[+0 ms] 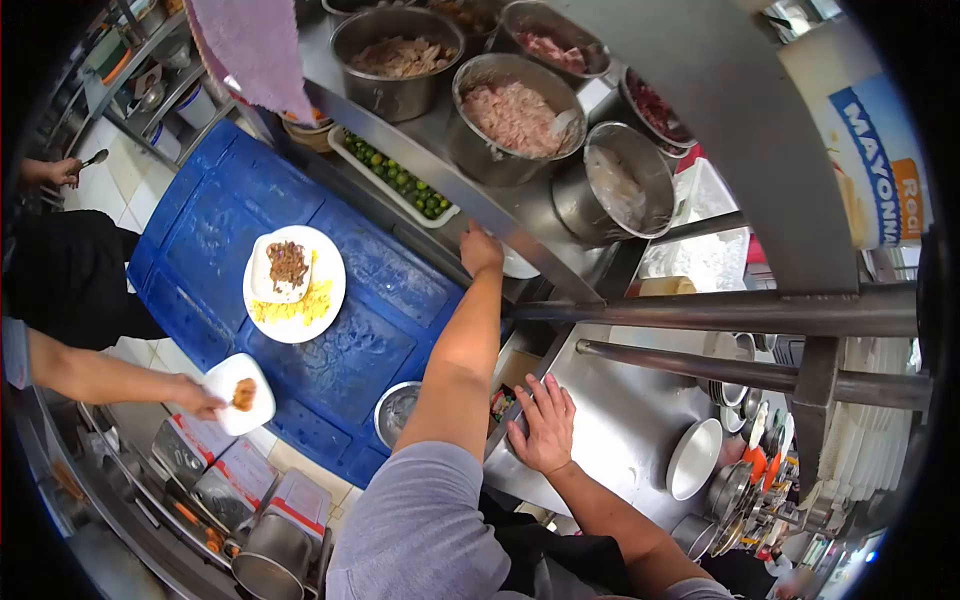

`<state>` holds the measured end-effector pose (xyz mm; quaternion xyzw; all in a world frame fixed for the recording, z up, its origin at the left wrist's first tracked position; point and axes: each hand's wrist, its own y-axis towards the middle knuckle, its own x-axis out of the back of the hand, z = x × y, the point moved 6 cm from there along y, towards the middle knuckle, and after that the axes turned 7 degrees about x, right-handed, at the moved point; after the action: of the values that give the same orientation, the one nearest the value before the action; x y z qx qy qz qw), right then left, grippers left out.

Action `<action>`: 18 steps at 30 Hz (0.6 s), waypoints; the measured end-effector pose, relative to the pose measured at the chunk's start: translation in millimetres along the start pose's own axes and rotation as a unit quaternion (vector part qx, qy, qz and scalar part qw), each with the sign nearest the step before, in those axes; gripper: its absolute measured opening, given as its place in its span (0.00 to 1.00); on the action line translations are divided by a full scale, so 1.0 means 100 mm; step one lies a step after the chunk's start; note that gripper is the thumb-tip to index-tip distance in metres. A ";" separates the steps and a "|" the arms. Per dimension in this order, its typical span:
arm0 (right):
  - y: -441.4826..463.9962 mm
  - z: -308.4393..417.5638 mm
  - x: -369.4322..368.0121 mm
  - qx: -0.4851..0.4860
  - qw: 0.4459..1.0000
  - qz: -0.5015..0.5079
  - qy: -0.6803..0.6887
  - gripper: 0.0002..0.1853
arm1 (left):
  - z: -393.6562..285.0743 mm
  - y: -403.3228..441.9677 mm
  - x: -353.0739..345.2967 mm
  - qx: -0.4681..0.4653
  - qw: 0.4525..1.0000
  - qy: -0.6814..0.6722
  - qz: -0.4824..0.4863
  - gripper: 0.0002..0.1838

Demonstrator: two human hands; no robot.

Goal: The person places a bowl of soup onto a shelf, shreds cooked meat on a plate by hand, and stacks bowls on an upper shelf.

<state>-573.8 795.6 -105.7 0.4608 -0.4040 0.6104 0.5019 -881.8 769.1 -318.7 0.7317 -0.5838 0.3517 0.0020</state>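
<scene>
My left hand (480, 250) reaches under the steel shelf, between a tray of small green limes (395, 180) and a white dish (520, 263); its fingers are partly hidden, and what they hold, if anything, cannot be made out. My right hand (545, 425) lies with spread fingers on the edge of the steel counter (620, 400), holding nothing. On the blue lid (350, 360) stands a round white plate (335, 270) with yellow food and a square dish (262, 265) of brown meat.
A co-worker's hand (200, 398) holds a white square dish (262, 405) with brown food beside the blue lid. Another hand (65, 173) holds a spoon. Steel pots (490, 150) of raw meat stand on the shelf. A metal bowl (398, 415) sits near my left arm.
</scene>
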 end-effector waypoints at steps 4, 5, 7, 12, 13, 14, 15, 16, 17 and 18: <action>0.01 -0.01 -0.02 -0.001 1.000 0.003 0.011 0.33 | 0.04 0.00 0.17 0.036 0.998 0.048 -0.016 0.21; 0.00 0.00 -0.04 0.003 1.000 0.015 0.022 0.33 | 0.06 0.02 0.14 0.028 0.998 0.054 -0.019 0.20; 0.01 -0.01 -0.04 0.000 1.000 0.002 0.009 0.33 | 0.08 0.04 0.09 0.018 0.997 0.068 -0.028 0.18; 0.01 -0.01 -0.04 0.008 1.000 -0.001 0.010 0.32 | 0.06 0.05 0.07 0.029 0.996 0.080 0.005 0.17; 0.00 -0.02 -0.04 0.011 1.000 -0.009 0.013 0.32 | 0.05 0.06 0.07 0.029 0.996 0.086 0.013 0.17; -0.01 -0.02 -0.05 0.013 1.000 -0.017 0.016 0.32 | 0.04 0.07 0.09 0.029 0.996 0.087 0.014 0.17; -0.05 -0.03 -0.05 0.012 1.000 -0.014 0.016 0.32 | 0.08 0.05 0.08 0.048 0.997 0.055 0.021 0.24; -0.03 -0.02 -0.03 0.010 1.000 -0.016 0.017 0.32 | 0.09 0.03 0.12 0.065 0.997 0.023 0.026 0.33; -0.02 -0.01 -0.03 0.008 1.000 -0.018 0.019 0.32 | 0.07 -0.06 0.19 0.066 0.997 0.025 0.024 0.33; -0.03 -0.01 -0.04 0.010 1.000 -0.018 0.023 0.32 | 0.01 -0.20 0.32 0.018 1.000 0.008 -0.005 0.31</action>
<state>-571.2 796.0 -110.0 0.4588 -0.3780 0.6156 0.5173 -861.6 747.9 -294.9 0.7319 -0.5738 0.3675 -0.0047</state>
